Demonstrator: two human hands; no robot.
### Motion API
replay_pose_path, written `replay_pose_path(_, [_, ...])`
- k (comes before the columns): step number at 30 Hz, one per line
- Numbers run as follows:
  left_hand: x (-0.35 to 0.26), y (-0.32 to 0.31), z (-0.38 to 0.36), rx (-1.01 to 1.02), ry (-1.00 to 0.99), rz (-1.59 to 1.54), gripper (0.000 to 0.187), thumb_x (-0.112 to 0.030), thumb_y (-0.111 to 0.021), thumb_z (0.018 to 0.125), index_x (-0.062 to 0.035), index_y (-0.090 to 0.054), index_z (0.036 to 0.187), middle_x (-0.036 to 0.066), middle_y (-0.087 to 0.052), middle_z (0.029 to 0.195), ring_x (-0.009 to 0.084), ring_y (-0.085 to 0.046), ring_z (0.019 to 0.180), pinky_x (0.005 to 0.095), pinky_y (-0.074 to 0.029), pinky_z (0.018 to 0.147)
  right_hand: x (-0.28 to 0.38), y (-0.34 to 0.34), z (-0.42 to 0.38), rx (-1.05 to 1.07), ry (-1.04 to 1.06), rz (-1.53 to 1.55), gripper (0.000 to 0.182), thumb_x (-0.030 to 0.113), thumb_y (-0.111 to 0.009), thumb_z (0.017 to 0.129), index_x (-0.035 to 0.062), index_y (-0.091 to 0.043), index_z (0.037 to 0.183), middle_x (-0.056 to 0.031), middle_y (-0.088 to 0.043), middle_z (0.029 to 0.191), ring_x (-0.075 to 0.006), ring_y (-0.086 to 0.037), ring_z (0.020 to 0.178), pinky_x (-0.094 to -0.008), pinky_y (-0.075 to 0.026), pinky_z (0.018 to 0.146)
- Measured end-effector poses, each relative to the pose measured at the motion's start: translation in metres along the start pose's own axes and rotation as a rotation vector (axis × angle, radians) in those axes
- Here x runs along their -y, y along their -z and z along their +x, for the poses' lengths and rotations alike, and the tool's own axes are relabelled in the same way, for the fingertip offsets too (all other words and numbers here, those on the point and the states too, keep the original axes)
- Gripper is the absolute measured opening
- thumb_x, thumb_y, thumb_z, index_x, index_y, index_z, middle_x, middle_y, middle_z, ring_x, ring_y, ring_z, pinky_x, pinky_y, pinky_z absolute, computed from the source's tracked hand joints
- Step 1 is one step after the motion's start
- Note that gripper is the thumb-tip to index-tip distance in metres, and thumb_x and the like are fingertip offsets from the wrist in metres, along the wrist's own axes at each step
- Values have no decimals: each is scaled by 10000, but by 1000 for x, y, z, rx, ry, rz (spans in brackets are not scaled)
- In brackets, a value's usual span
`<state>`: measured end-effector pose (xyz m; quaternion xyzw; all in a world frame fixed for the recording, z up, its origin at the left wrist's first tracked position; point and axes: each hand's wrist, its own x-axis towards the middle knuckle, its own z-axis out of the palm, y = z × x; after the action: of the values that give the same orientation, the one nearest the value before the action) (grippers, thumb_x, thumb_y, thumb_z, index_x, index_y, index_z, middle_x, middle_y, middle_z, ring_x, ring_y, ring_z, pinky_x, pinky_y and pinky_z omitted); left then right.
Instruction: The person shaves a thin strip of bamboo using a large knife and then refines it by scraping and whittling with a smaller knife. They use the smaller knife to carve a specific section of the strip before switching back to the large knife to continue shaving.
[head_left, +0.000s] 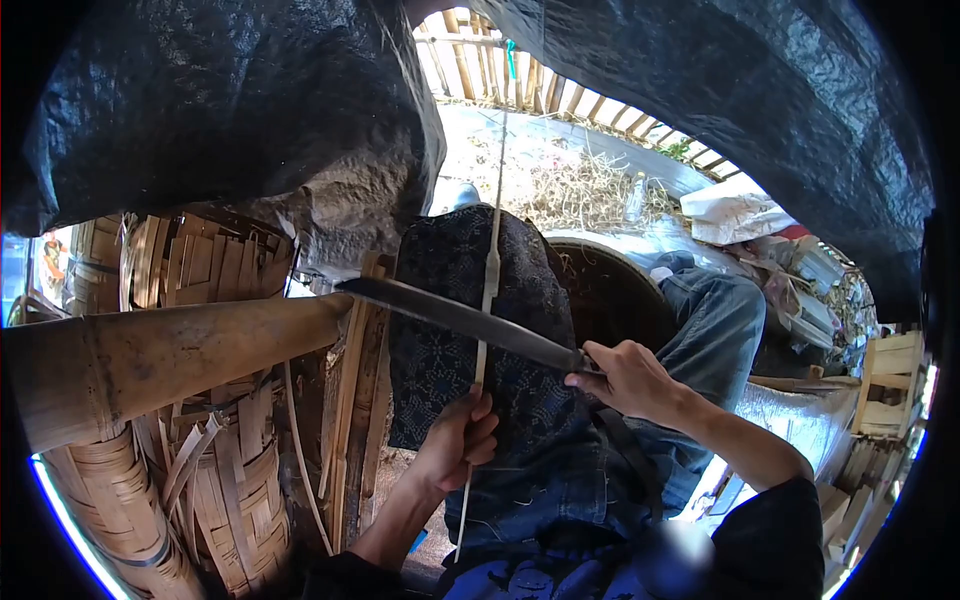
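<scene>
My left hand (458, 440) is closed around a long, thin bamboo strip (492, 262), which runs upward from my fist over my lap and down below it. In my right hand (632, 381) is the handle of a long-bladed knife (465, 322). Its dark blade points left and crosses the strip above my left fist. A thicker joint shows on the strip right by the blade. Under both lies a dark patterned cloth (425, 385), draped across my thigh.
A thick bamboo pole (200, 355) juts in from the left above woven bamboo baskets (220, 490). Black plastic sheeting (240, 120) hangs overhead. Bamboo shavings (575, 190) litter the ground ahead, before a slatted fence (545, 88). A dark round container (610, 295) stands beside my knee.
</scene>
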<state>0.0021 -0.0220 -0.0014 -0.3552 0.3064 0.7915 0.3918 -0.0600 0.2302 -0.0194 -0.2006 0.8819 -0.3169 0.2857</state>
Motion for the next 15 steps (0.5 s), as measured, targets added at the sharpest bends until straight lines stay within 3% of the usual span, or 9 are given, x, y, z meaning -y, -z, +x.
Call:
replay_pose_path(2, [-1, 1, 1, -25, -12, -1, 335, -335, -309, 1020, -164, -400, 747, -70, -241, 557, 47, -167, 419, 229, -133, 380, -2, 4, -1, 35, 16, -46, 447, 437, -577, 895, 11, -508, 778, -154, -543, 517, -328, -595, 483, -413, -446, 463])
replay_pose_path(4, [-2, 3, 0, -39, -65, 114, 351, -337, -304, 1022, -129, -443, 775, -60, -289, 540, 55, -240, 405, 229, -178, 377, -4, 3, -5, -33, 32, -1, 359, 337, -629, 884, 2, -519, 817, -153, -527, 505, -306, -578, 450, -377, -429, 439])
replay_pose_path(8, [2, -13, -7, -208, -139, 359, 377, -332, -306, 1022, -89, -486, 798, -37, -345, 516, 79, -336, 413, 231, -233, 383, 2, 11, -8, 21, -90, 107, 419, 411, -588, 894, 11, -510, 793, -147, -567, 536, -313, -600, 478, -406, -460, 468])
replay_pose_path(10, [2, -20, -10, -288, -210, 602, 439, -329, -314, 1020, -52, -512, 743, -6, -396, 502, 113, -415, 415, 270, -281, 389, 4, 18, -9, 92, -97, 74, 400, 389, -593, 894, 0, -521, 832, -156, -598, 589, -311, -617, 504, -406, -473, 483])
replay_pose_path(15, [12, -12, -2, -403, -395, 941, 493, -312, -347, 1014, -17, -512, 655, 48, -422, 478, 154, -440, 377, 333, -308, 396, 20, 33, -10, 106, -7, 30, 392, 371, -591, 899, -18, -546, 919, -168, -632, 671, -303, -644, 555, -407, -496, 515])
